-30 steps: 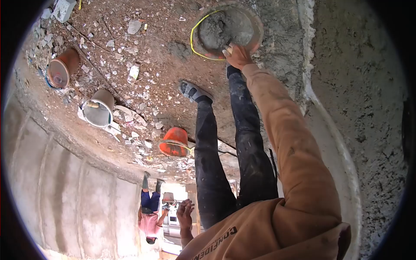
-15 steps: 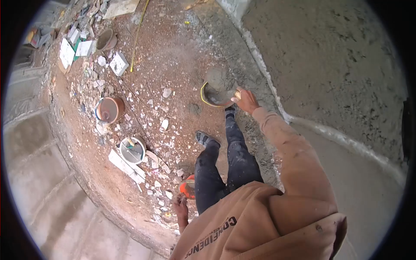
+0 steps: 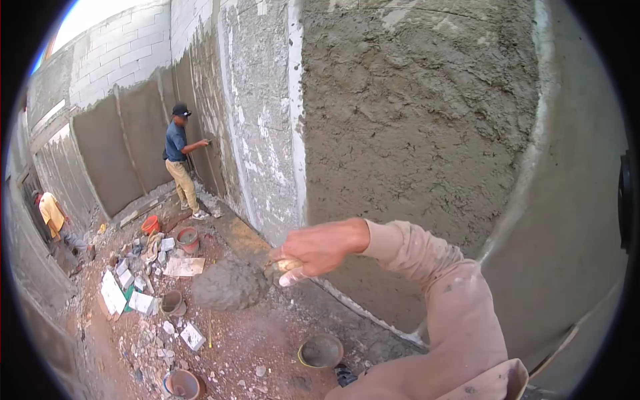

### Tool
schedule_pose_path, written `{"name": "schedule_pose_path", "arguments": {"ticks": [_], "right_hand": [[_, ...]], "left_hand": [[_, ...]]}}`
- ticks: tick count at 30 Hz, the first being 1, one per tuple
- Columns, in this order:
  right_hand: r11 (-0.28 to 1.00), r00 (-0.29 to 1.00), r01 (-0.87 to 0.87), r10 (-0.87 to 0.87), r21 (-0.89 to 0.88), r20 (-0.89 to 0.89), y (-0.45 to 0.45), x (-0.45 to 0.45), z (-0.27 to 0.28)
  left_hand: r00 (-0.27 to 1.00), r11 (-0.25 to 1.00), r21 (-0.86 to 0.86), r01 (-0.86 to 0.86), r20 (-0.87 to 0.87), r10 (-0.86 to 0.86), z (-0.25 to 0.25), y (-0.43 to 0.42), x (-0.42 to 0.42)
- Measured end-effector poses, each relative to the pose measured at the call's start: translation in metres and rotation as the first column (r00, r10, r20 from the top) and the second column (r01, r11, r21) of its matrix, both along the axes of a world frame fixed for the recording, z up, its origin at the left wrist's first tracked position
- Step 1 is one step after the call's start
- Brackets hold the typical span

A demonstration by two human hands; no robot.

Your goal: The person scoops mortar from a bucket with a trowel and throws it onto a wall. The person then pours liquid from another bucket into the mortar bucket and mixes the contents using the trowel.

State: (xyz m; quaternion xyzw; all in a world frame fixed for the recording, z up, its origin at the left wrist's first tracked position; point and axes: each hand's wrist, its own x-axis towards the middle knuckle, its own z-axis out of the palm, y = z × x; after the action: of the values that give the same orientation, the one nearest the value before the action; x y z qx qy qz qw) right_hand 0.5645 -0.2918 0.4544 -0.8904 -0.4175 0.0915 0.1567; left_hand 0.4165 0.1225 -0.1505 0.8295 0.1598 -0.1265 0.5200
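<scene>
My right hand (image 3: 320, 250) is closed around the wooden handle (image 3: 289, 265) of a trowel, held out in front of the wall at chest height. A thick lump of wet grey mortar (image 3: 230, 285) covers the trowel's blade, hiding most of it. Beside my arm rises the wall, with a rough coat of fresh mortar (image 3: 413, 127) between two pale vertical strips. On the ground below stands a mortar bucket (image 3: 320, 351) with a yellowish rim, close to my foot (image 3: 345, 375). My left hand is out of view.
A person in a blue shirt (image 3: 176, 142) works at the wall farther along; another in a yellow shirt (image 3: 52, 210) bends at far left. Rubble, white block pieces (image 3: 141, 302), a brown bucket (image 3: 173, 303), a reddish bucket (image 3: 183, 385) and an orange bucket (image 3: 151, 225) lie about.
My view has lifted from the ground to the wall. My right hand has risen from the bucket with the trowel, now bearing mortar. My left hand has left the view.
</scene>
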Motion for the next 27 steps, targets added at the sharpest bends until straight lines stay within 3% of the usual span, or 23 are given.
{"name": "schedule_pose_path", "arguments": {"ticks": [2, 6, 8, 11, 13, 15, 16, 17, 18, 20, 21, 22, 23, 25, 26, 27], "right_hand": [[0.991, 0.998, -0.053, 0.055, -0.124, 0.012, 0.016, -0.006, 0.076], [0.995, 0.986, -0.04, 0.025, -0.088, -0.167, 0.014, -0.014, 0.187], [0.983, 0.959, -0.106, 0.141, 0.149, -0.247, -0.014, 0.005, 0.217], [0.915, 0.949, -0.017, 0.142, 0.403, -0.283, -0.081, 0.028, 0.261], [0.79, 0.948, 0.018, 0.181, 0.613, -0.26, -0.147, 0.057, 0.276], [0.578, 0.965, 0.088, 0.154, 0.811, -0.214, -0.238, 0.091, 0.278], [0.359, 0.967, 0.256, -0.083, 0.897, -0.243, -0.29, 0.1, 0.269], [0.098, 0.917, 0.29, -0.314, 0.952, -0.247, -0.316, 0.093, 0.253], [-0.086, 0.817, 0.201, -0.535, 0.976, -0.216, -0.337, 0.08, 0.224], [-0.075, 0.709, -0.047, -0.705, 0.996, -0.02, -0.348, 0.004, 0.126], [-0.082, 0.575, -0.113, -0.818, 0.99, -0.002, -0.321, -0.035, 0.071], [-0.051, 0.685, -0.256, -0.714, 0.965, 0.144, -0.327, -0.057, -0.001], [-0.124, 0.685, -0.266, -0.722, 0.956, 0.097, -0.315, -0.078, -0.068], [-0.327, 0.539, -0.124, -0.815, 0.937, -0.213, -0.285, -0.099, -0.224], [-0.51, 0.297, 0.064, -0.811, 0.858, -0.504, -0.258, -0.107, -0.292], [-0.64, 0.033, 0.291, -0.736, 0.711, -0.676, -0.239, -0.118, -0.357]], "left_hand": [[0.999, 0.999, -0.004, 0.034, -0.006, -0.034, 0.015, -0.017, 0.025], [0.997, 0.997, 0.006, 0.082, -0.007, -0.082, 0.035, -0.048, 0.069], [0.995, 0.995, 0.021, 0.099, -0.013, -0.099, 0.043, -0.06, 0.087], [0.994, 0.994, 0.04, 0.102, -0.033, -0.1, 0.049, -0.074, 0.106], [0.994, 0.993, 0.05, 0.103, -0.048, -0.1, 0.059, -0.084, 0.115], [0.993, 0.994, 0.05, 0.095, -0.08, -0.091, 0.061, -0.091, 0.118], [0.991, 0.994, 0.049, 0.096, -0.097, -0.091, 0.058, -0.09, 0.115], [0.989, 0.994, 0.048, 0.093, -0.118, -0.087, 0.052, -0.088, 0.115], [0.987, 0.995, 0.046, 0.094, -0.134, -0.087, 0.046, -0.086, 0.117], [0.979, 0.995, 0.031, 0.097, -0.183, -0.09, 0.029, -0.084, 0.115], [0.973, 0.995, 0.028, 0.097, -0.211, -0.089, 0.018, -0.079, 0.11], [0.965, 0.996, 0.023, 0.091, -0.25, -0.082, 0.007, -0.071, 0.095], [0.955, 0.996, 0.026, 0.086, -0.285, -0.075, -0.008, -0.06, 0.071], [0.937, 0.99, 0.065, 0.123, -0.336, -0.094, -0.038, -0.018, 0.006], [0.927, 0.955, 0.145, 0.26, -0.315, -0.205, -0.054, 0.005, -0.028], [0.861, 0.797, 0.332, 0.505, -0.254, -0.44, -0.068, 0.034, -0.067]]}}
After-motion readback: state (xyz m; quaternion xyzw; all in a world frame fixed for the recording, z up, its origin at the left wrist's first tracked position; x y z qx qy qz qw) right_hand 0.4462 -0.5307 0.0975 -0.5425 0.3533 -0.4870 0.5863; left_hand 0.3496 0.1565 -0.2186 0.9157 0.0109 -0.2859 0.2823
